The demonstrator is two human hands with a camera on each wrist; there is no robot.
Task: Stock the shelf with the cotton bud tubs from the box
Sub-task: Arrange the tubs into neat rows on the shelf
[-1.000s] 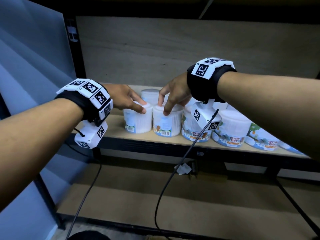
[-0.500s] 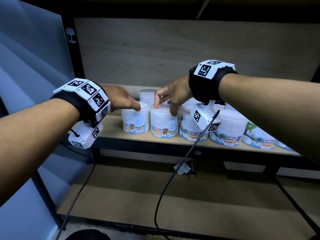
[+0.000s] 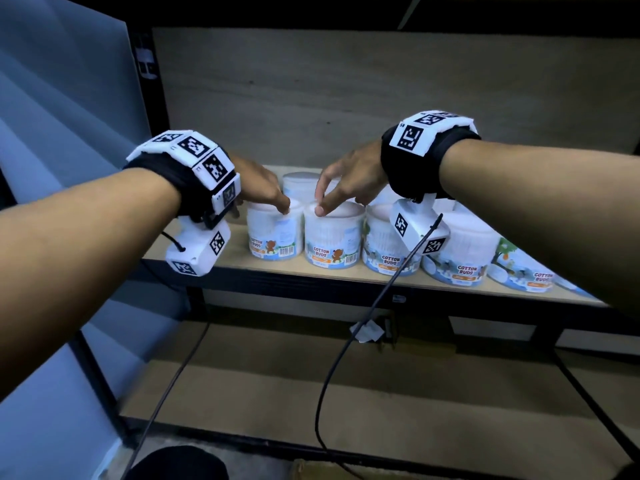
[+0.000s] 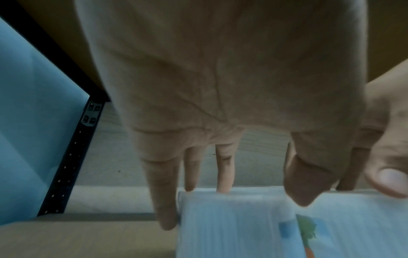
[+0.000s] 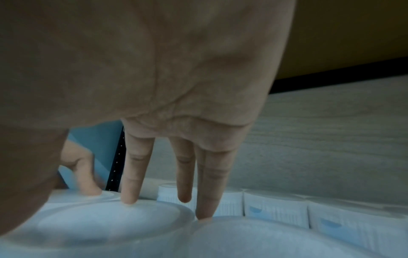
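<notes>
Looks like a shop stockroom or retail storage spot. There's a black metal rack [image 3: 147, 98] with punched uprights and plain wooden shelf boards [image 3: 214, 252], and a neat front row of identical cotton bud tubs [image 3: 332, 237] with barcodes facing out. Plain pale wall [image 3: 62, 133] off to the side.

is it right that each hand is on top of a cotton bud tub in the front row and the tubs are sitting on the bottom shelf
Not quite. The left hand and right hand do each rest on a front-row tub, the leftmost tub and the second tub. But the head view shows the tubs on the upper shelf; the bottom shelf lies below it.
</notes>
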